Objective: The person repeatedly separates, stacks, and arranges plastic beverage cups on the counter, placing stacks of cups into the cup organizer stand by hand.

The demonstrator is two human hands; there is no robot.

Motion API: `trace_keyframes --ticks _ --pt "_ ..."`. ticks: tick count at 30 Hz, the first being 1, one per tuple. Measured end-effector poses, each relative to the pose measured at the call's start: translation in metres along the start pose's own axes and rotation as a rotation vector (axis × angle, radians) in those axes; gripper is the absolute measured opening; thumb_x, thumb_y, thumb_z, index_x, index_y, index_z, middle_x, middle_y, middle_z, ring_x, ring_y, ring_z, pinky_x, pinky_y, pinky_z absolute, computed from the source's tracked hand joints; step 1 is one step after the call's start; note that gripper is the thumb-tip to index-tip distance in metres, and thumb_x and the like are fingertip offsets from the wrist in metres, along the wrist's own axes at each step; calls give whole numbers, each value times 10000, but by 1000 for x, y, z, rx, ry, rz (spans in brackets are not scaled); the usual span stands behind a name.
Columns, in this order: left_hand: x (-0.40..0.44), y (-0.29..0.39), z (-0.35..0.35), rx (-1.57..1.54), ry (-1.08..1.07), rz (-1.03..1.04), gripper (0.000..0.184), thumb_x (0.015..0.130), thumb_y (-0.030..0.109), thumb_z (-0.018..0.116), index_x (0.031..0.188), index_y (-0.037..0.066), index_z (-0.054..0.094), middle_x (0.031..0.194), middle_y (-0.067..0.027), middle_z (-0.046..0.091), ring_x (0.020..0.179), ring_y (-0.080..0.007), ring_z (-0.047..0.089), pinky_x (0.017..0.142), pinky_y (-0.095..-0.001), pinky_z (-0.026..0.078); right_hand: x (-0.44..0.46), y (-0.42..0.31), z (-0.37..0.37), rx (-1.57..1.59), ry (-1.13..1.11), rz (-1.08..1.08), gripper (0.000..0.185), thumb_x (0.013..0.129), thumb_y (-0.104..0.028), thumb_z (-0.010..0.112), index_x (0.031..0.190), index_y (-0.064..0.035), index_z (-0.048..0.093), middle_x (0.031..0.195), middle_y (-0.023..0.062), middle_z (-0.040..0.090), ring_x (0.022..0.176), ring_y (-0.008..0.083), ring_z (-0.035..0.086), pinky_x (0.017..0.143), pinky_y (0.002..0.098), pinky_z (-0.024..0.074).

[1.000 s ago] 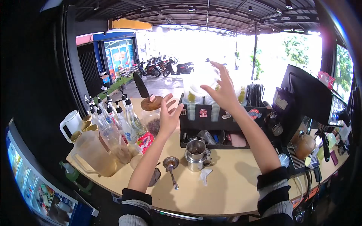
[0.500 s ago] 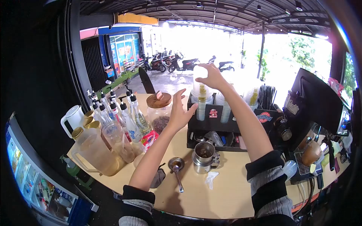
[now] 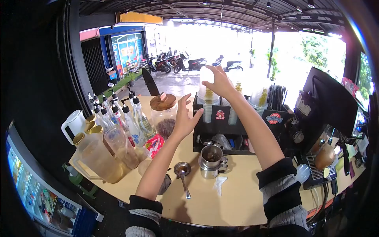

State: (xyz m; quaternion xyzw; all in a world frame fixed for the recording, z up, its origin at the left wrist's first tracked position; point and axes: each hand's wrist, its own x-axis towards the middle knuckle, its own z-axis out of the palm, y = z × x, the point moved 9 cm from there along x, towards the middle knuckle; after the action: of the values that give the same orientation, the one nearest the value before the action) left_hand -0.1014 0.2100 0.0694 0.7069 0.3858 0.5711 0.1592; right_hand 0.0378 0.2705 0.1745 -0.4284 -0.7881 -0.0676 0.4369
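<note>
My left hand is raised over the table in front of a glass jar with a wooden lid, its thumb and fingers apart and nothing between them. Further right, my right hand is up at the top of a pale stack of clear cups. Its thumb and fingers are spread in a curve; glare hides whether they touch the stack. Below the hands, a metal drip filter sits on a small steel pot. A spoon rests in a small round metal dish.
Pump bottles, a large cloudy pitcher and a white jug stand at the left. A black organizer holds cup stacks and straws. A coffee machine occupies the right, and a crumpled tissue lies near the pot.
My right hand has shifted left to the leftmost cup stack, and the white round shape beside it no longer shows separately. My left hand has moved slightly right, uncovering the jar.
</note>
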Motion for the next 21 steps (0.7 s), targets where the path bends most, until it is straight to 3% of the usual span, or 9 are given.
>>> trace_keyframes --ticks 2,12,13,14,17,21 --pt "-4 9 -1 -10 4 38 678 809 253 663 1342 72 285 1339 -129 327 1242 -273 378 977 -443 366 -1 3 3 -115 -64 56 705 729 -292 704 1340 -164 376 1301 206 395 1117 356 514 901 429 461" --pt "-22 28 -7 -20 35 31 687 798 230 674 1342 68 286 1332 -133 338 1225 -270 399 961 -435 383 -14 -9 -1 -224 -137 165 867 667 -301 765 1386 -182 294 1380 242 305 1109 360 529 889 431 476" --pt "-24 29 -6 -11 25 33 689 796 222 678 1342 71 286 1340 -133 332 1224 -271 400 957 -434 388 -13 -8 2 -238 -225 183 955 667 -317 764 1424 -199 195 1416 246 240 1154 373 490 902 434 471" --pt "-26 29 -3 -3 12 32 691 793 214 681 1342 74 286 1348 -134 327 1224 -272 401 952 -433 393 -14 -9 -1 -239 -219 182 955 667 -317 764 1424 -199 195 1416 246 240 1154 373 490 902 434 471" --pt "-32 47 -1 2 3 86 682 792 195 683 1341 76 297 1344 -125 348 1217 -271 407 948 -427 398 -28 -19 -9 -225 -125 113 1073 698 -342 729 1449 -200 -24 1471 232 81 1229 411 396 914 446 461" --pt "-57 84 19 -94 -19 139 595 786 122 668 1295 51 369 1247 -116 437 1159 -235 453 921 -380 402 -82 -46 -49 -46 8 -42 766 750 -289 671 1375 -80 281 1414 254 214 1196 422 418 927 444 433"
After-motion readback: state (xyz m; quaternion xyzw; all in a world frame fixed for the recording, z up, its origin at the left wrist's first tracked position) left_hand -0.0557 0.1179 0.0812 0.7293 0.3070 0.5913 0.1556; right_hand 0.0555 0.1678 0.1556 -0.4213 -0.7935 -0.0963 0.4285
